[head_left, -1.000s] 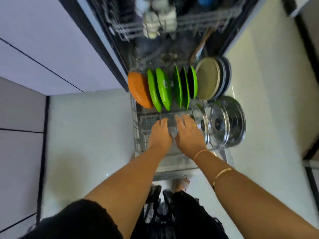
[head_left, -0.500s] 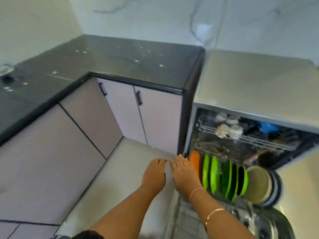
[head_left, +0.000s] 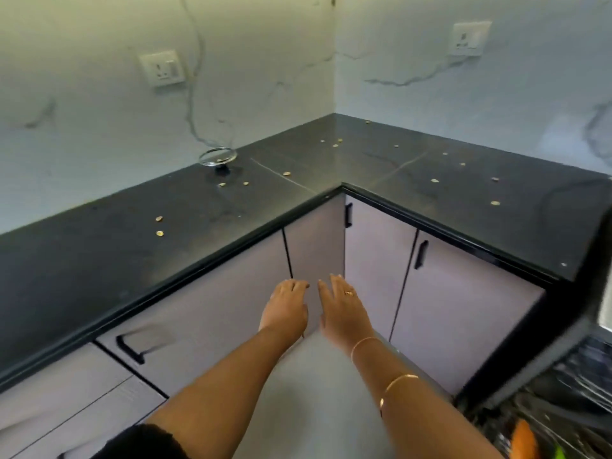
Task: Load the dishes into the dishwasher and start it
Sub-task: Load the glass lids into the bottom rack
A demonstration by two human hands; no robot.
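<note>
Peeking in at the bottom right, the open dishwasher (head_left: pixel 569 385) shows an orange plate (head_left: pixel 525 438) inside. Ahead, the left hand (head_left: pixel 286 309) and right hand (head_left: pixel 344 313) hover side by side, palms down, fingers loosely straight, holding nothing. Farther off, a glass lid (head_left: pixel 218 157) sits on the black countertop (head_left: pixel 99 260).

Nothing readable anywhere here tbh, no labels, brand names, numbers or signs on any surface in view.

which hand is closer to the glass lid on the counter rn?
Left. The left hand is in front of the cabinets, right of the glass lid; the right hand is farther right again.
</note>
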